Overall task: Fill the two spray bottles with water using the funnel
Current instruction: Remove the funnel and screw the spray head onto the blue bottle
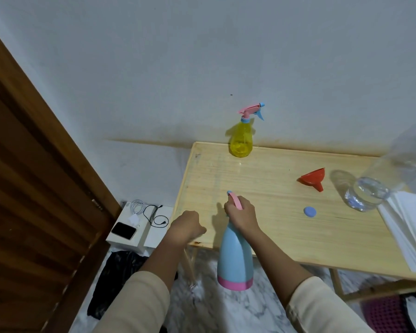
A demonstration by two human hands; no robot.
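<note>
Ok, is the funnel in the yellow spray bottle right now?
No, the red funnel lies on the table, apart from the yellow spray bottle.

The wooden table (298, 231) bore a yellow spray bottle (241, 140), red funnel (312, 177) (on its side), blue cap (309, 211), water jug (368, 193) and white sheets (408, 224).

Domestic room, living quarters.
Plain wooden table (334, 231) stands against a stained white wall (202, 56). Left of the table: panelled wooden door (34, 188), phone (123, 231) and charger cable (154, 216) on white boxes (159, 234). Marble-pattern floor (226, 308) beneath it.
</note>
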